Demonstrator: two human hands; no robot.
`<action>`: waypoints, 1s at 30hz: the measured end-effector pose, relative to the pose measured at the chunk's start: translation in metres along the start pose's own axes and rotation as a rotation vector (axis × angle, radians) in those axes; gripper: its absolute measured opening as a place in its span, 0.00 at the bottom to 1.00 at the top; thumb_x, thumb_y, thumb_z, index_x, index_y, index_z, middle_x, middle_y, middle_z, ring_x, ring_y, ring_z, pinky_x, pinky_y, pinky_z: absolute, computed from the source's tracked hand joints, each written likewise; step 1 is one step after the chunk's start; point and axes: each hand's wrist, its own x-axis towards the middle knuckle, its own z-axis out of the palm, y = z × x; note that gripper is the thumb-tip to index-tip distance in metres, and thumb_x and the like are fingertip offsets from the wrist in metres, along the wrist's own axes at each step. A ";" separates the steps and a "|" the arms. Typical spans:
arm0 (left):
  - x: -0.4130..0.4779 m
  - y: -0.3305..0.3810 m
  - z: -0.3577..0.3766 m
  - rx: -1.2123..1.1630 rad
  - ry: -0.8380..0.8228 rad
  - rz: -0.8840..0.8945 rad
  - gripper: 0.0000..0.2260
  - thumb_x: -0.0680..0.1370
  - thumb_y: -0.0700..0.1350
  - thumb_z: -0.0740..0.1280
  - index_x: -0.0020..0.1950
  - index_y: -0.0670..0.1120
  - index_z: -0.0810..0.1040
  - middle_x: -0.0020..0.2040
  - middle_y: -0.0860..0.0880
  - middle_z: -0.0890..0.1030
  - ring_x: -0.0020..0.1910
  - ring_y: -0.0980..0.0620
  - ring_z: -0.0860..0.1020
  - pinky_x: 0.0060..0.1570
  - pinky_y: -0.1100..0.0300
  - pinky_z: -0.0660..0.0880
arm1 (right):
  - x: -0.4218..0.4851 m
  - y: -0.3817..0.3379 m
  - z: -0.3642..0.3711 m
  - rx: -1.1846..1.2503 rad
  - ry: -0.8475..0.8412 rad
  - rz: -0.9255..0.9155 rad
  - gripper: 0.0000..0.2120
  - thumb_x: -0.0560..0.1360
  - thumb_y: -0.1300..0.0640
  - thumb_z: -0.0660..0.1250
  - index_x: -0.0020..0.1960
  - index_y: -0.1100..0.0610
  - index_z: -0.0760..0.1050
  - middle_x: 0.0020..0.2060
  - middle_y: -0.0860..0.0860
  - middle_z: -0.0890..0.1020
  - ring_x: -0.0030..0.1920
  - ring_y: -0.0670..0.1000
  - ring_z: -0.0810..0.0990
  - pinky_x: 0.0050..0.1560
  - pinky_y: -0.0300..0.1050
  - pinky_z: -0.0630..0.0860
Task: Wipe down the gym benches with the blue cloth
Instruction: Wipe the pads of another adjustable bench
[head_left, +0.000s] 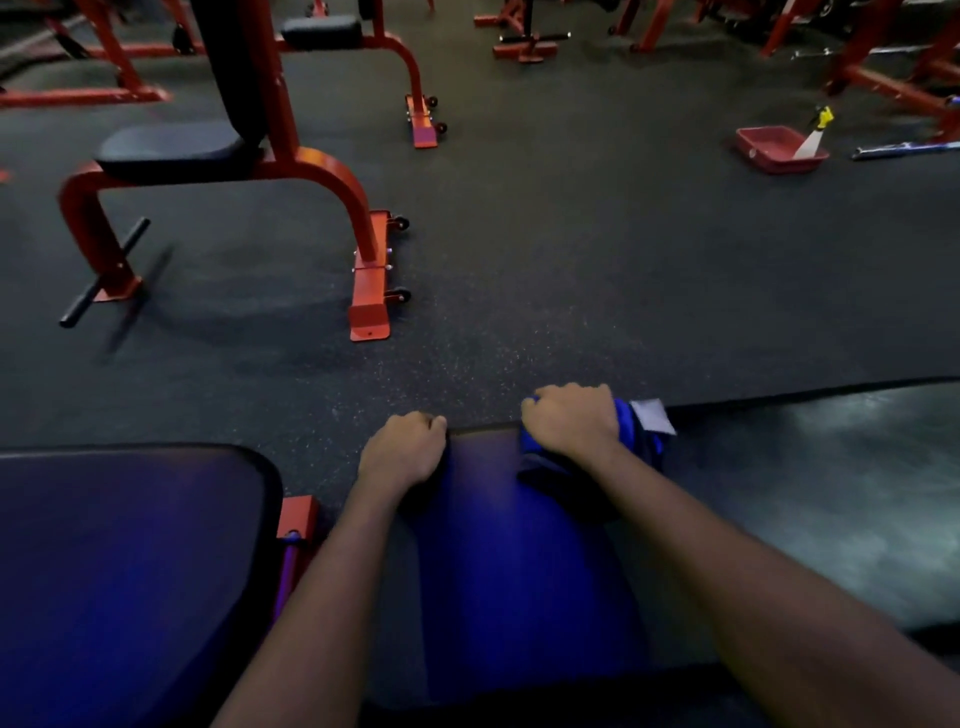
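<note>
Here, right hand (569, 421): fingers curled tight round the cloth (639, 439), holding it on the far edge of the pad (498, 545). Cloth: bright blue, bunched into a wad, with a pale grey-white corner or tag sticking out to its right. Left hand (402, 449): fingers curled at the same edge, apparently hooked over it; the light is dim. Red tray (779, 163) lies well apart on the floor.

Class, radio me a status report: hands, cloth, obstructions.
Right hand grips blue cloth at far edge of bench pad. Left hand curled over same edge. No obstruction seen on pad.
</note>
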 end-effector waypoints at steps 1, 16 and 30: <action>0.001 -0.006 -0.001 -0.004 0.010 -0.016 0.20 0.83 0.53 0.52 0.59 0.45 0.79 0.62 0.39 0.78 0.60 0.39 0.76 0.62 0.47 0.72 | -0.001 -0.011 0.002 0.017 -0.018 -0.043 0.20 0.78 0.46 0.49 0.55 0.51 0.77 0.60 0.54 0.80 0.60 0.58 0.77 0.56 0.54 0.66; -0.029 -0.068 -0.045 -0.025 0.387 -0.054 0.14 0.81 0.48 0.58 0.42 0.43 0.75 0.42 0.42 0.80 0.44 0.40 0.78 0.40 0.54 0.70 | -0.005 -0.113 0.011 -0.010 0.016 -0.162 0.18 0.79 0.48 0.51 0.55 0.54 0.77 0.57 0.57 0.81 0.56 0.60 0.79 0.57 0.54 0.67; -0.041 -0.143 -0.068 0.478 0.549 0.046 0.10 0.77 0.43 0.62 0.44 0.41 0.82 0.45 0.42 0.83 0.48 0.41 0.77 0.52 0.51 0.69 | -0.023 -0.184 0.025 -0.089 -0.088 -0.287 0.21 0.77 0.42 0.52 0.59 0.48 0.78 0.59 0.53 0.80 0.61 0.58 0.74 0.63 0.63 0.59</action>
